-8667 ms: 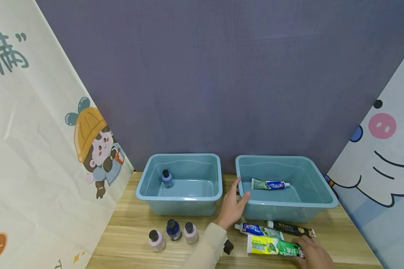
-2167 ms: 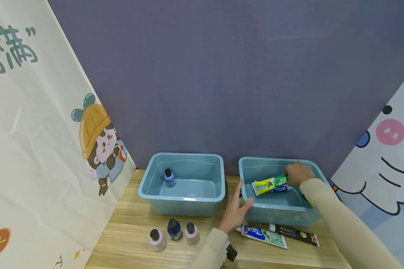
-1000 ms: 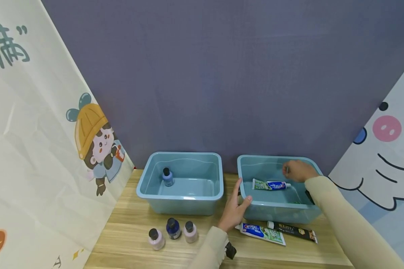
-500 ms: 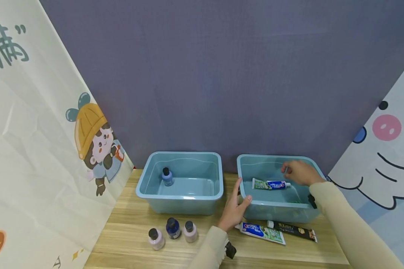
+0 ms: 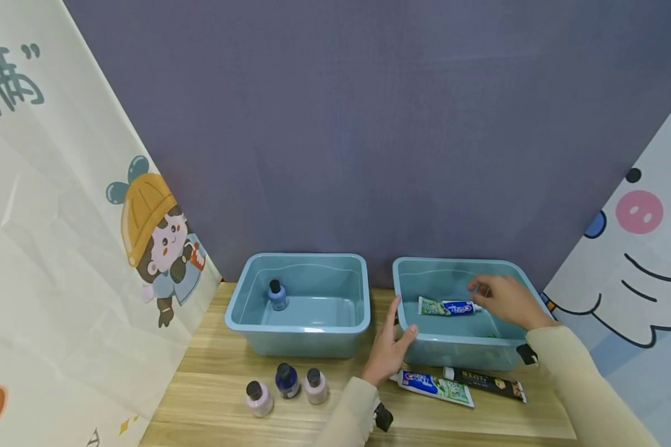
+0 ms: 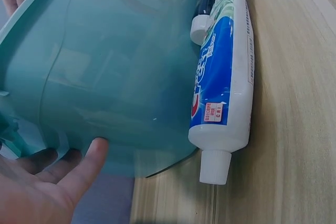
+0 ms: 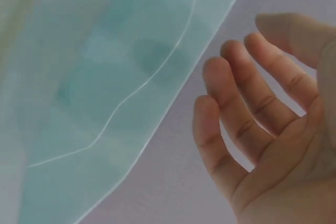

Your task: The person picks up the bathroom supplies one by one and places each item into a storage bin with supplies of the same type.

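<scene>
My left hand (image 5: 387, 352) rests against the front left corner of the right blue bin (image 5: 470, 339), its fingers and thumb spread along the outside. Inside that bin lies a blue and green toothpaste tube (image 5: 446, 307). A sliver of green (image 5: 492, 336) shows low behind its front wall. Over the bin's right side is my right hand (image 5: 509, 301), holding nothing, fingers loosely bent and apart in the right wrist view. On the table before the bin lie another blue and green toothpaste tube (image 6: 218, 82), near my left hand, and a black tube (image 5: 486, 383) with a white cap.
A second blue bin (image 5: 307, 344) stands to the left with a small blue, black-capped bottle (image 5: 278, 297) inside. In front of it stand two pink bottles (image 5: 260, 400) and a dark blue bottle (image 5: 287, 382). A dark grey backdrop (image 5: 324, 155) rises behind the bins.
The yellow and green tube went from the table into the right bin, and my right hand let it go. That hand has since drawn back slightly toward the front right. The left hand stays put.
</scene>
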`<state>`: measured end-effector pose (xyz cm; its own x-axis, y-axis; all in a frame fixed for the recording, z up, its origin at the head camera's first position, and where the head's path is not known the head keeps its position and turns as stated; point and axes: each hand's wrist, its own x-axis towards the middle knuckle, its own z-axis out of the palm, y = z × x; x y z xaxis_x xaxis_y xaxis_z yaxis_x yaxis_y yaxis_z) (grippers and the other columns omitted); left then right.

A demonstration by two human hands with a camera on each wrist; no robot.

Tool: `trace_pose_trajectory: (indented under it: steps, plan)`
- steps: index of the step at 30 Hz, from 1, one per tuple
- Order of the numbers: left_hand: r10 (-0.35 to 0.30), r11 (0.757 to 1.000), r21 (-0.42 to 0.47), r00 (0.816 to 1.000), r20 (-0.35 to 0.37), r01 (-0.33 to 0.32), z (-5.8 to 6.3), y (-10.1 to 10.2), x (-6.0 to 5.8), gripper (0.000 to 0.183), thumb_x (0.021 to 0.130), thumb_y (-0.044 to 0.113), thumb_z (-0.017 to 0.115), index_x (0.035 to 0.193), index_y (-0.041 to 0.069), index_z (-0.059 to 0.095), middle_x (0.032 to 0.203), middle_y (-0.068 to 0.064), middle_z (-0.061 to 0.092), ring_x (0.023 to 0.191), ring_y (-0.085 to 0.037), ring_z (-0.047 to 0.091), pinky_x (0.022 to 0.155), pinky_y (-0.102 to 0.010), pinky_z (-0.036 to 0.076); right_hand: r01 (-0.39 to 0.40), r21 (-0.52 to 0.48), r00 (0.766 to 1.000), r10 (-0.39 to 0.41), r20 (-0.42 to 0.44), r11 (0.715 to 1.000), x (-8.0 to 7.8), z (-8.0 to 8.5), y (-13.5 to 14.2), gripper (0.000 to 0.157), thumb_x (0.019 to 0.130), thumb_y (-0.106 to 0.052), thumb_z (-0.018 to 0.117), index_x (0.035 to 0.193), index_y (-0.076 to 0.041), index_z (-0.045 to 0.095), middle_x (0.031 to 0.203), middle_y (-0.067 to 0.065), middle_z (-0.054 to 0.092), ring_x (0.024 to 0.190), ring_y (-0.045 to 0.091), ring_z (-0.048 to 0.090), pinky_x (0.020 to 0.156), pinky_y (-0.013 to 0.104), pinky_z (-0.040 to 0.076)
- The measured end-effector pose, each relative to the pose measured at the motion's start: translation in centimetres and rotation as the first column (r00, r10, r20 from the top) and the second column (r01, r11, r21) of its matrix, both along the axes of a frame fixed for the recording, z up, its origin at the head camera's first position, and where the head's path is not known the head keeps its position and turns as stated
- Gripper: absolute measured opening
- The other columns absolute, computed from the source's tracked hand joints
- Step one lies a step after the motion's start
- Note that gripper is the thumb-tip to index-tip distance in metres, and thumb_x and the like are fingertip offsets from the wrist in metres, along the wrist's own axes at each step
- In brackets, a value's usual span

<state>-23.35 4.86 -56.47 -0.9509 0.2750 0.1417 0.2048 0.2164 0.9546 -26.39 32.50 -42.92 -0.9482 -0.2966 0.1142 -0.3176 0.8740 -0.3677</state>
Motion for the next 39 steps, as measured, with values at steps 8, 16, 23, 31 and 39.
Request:
trace_pose_trajectory:
  steps: [8,16,23,31,39]
  plan:
    - [0.007,1.0,0.0,1.0,0.012,-0.007,0.4,0.0,0.2,0.07,0.105,0.049,0.05,0.162,0.049,0.009,0.17,0.004,0.021,0.151,-0.034,0.033,0.116,-0.061,0.037,0.038,-0.037,0.986,-0.044,-0.158,0.999,2.7,-0.2,-0.4,0.014,0.095,-0.017,0.072,0.109,-0.015,0.073,0.083,-0.007,0.069,0.072,0.005,0.06,0.063,0.031,0.05]
    - [0.004,1.0,-0.006,1.0,-0.004,-0.004,0.2,-0.1,0.2,0.07,0.105,0.053,0.049,0.162,0.047,0.009,0.171,0.005,0.02,0.152,-0.033,0.032,0.117,-0.061,0.036,0.06,-0.092,0.966,-0.082,-0.246,0.994,5.4,-1.5,-0.8,0.016,0.093,-0.017,0.075,0.109,-0.017,0.073,0.083,-0.01,0.068,0.069,-0.002,0.056,0.057,0.025,0.045]
    - [0.005,1.0,-0.011,1.0,-0.013,-0.006,0.1,0.0,0.2,0.071,0.104,0.057,0.048,0.162,0.047,0.009,0.171,0.005,0.02,0.153,-0.032,0.03,0.117,-0.062,0.034,0.071,-0.153,0.944,-0.116,-0.31,0.986,7.2,-3.2,-1.4,0.017,0.091,-0.013,0.077,0.107,-0.017,0.074,0.082,-0.011,0.066,0.068,-0.005,0.054,0.058,0.023,0.047]
    - [0.014,1.0,-0.005,1.0,-0.02,-0.014,0.0,0.1,0.1,0.069,0.105,0.05,0.05,0.162,0.047,0.011,0.171,0.007,0.02,0.153,-0.032,0.03,0.117,-0.063,0.033,0.102,-0.258,0.955,-0.167,-0.245,0.961,9.2,-5.9,-2.5,0.011,0.093,-0.012,0.075,0.101,-0.019,0.074,0.077,-0.014,0.064,0.065,-0.005,0.054,0.057,0.022,0.048]
    - [0.026,1.0,-0.002,0.999,-0.02,-0.026,-0.1,0.1,0.1,0.07,0.104,0.054,0.05,0.162,0.049,0.011,0.171,0.006,0.021,0.152,-0.034,0.031,0.117,-0.065,0.033,0.091,-0.274,0.975,-0.142,-0.174,0.958,10.5,-9.4,-3.8,0.018,0.087,-0.007,0.079,0.092,-0.023,0.072,0.075,-0.019,0.062,0.064,-0.007,0.052,0.056,0.021,0.048]
